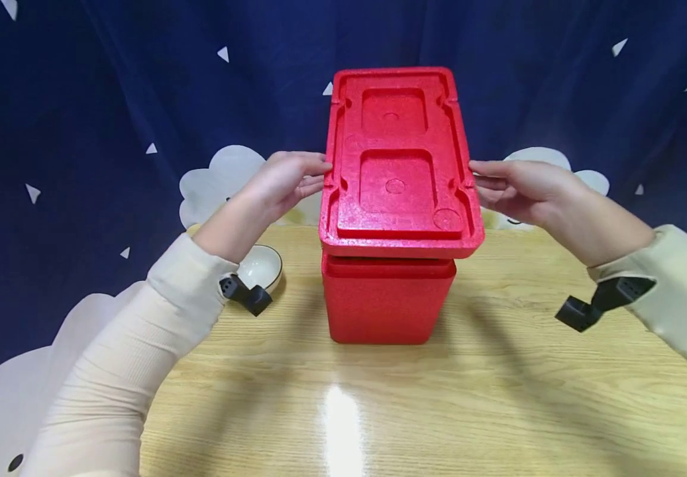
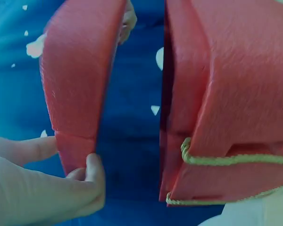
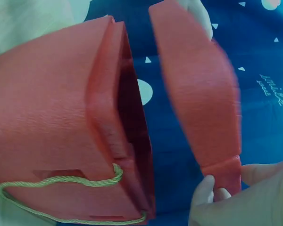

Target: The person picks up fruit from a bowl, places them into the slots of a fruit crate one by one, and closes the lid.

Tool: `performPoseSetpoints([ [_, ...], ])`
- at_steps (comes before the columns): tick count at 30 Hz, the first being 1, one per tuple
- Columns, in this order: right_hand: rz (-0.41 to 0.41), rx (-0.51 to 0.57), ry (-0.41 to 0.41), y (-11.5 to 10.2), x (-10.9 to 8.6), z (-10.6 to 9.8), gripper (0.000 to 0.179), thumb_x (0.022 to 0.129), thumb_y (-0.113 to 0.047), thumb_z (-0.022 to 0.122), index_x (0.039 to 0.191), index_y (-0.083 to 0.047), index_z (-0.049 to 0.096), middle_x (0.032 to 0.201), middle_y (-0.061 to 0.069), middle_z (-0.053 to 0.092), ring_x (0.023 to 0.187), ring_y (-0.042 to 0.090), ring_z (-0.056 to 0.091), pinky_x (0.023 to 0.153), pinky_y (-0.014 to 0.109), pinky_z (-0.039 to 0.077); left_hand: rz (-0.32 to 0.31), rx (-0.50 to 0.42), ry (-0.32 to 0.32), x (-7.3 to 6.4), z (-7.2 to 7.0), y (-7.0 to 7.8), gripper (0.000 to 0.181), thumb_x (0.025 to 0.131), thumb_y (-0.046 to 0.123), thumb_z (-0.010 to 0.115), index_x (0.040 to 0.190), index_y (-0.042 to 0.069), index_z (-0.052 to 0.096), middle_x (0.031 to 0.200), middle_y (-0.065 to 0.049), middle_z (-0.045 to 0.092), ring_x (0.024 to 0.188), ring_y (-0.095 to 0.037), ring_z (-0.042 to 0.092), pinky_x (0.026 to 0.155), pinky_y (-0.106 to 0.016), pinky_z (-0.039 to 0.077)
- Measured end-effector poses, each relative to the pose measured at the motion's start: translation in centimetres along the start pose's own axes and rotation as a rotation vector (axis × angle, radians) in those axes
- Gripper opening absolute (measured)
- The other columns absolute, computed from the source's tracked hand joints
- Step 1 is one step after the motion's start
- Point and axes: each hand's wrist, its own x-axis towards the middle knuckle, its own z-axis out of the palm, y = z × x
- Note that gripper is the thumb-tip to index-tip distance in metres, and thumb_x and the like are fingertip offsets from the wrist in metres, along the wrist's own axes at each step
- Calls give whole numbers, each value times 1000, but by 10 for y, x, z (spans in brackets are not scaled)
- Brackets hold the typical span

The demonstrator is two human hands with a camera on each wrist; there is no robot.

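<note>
A red foam lid is held up between both hands, apart from the red foam box below it. My left hand pinches the lid's left edge, thumb on one face and fingers on the other. On the opposite edge, my right hand pinches it in the same way. Both wrist views show a gap between the lid and the box's open rim. A yellowish rope handle hangs on the box's side. What the box contains is hidden.
A white bowl with a dark rim stands on the wooden table, left of the box and partly behind the left wrist. Behind the table hangs a dark blue curtain with white triangles and cloud shapes.
</note>
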Motion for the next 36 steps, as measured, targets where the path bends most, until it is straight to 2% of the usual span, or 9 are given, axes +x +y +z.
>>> performPoseSetpoints([
  [4,-153,0,22,-8,3,15,12,86,-10,68,97,-9,72,87,4,74,72,13,71,68,18,57,126,126,103,8,-5,6,41,96,13,55,135,3,51,134,-13,57,117,-20,61,106,-28,46],
  [8,-355,-100,115,-9,7,26,42,80,-10,75,120,-11,65,98,-1,70,81,11,72,72,20,57,263,202,204,15,-7,10,37,93,12,60,130,8,59,131,-12,62,114,-18,62,104,-27,48],
  [12,-547,-185,203,-7,12,33,53,78,-10,77,128,-9,61,98,-2,66,81,8,70,72,15,56,357,153,253,20,-6,11,37,89,9,66,126,11,64,127,-10,65,113,-16,65,102,-26,49],
  [18,-744,-116,213,-3,14,35,40,76,-3,77,115,-7,67,90,0,69,81,11,68,71,17,57,482,-9,303,24,-3,11,32,87,6,67,119,10,69,119,-10,70,107,-17,68,97,-24,52],
  [22,-760,-66,155,-2,13,33,38,77,-11,77,114,-9,70,97,4,72,86,13,71,77,21,56,529,-139,266,24,-7,11,27,94,16,59,116,3,68,119,-12,70,106,-18,69,95,-24,53],
  [24,-741,-53,119,-1,14,31,39,78,-18,76,115,-9,69,102,5,72,90,13,72,79,22,56,509,-194,220,22,-11,10,34,99,26,52,116,2,68,121,-12,69,109,-18,68,96,-25,53],
  [27,-720,-52,62,0,14,29,45,79,-24,75,120,-6,67,106,5,72,96,15,71,82,22,55,464,-208,156,17,-17,7,44,101,35,45,122,3,65,127,-12,65,117,-18,64,100,-27,51],
  [32,-711,-76,-40,4,13,25,50,82,-19,74,128,-3,60,110,5,72,104,16,69,84,21,54,452,-212,40,11,-25,3,44,101,27,44,133,-1,54,139,-17,54,130,-24,54,109,-31,43],
  [36,-718,-108,-152,8,17,15,44,86,-12,69,127,2,58,114,6,69,107,16,68,88,22,54,400,-199,-50,6,-34,-3,43,99,18,49,137,-3,49,141,-18,52,130,-25,54,112,-33,39],
])
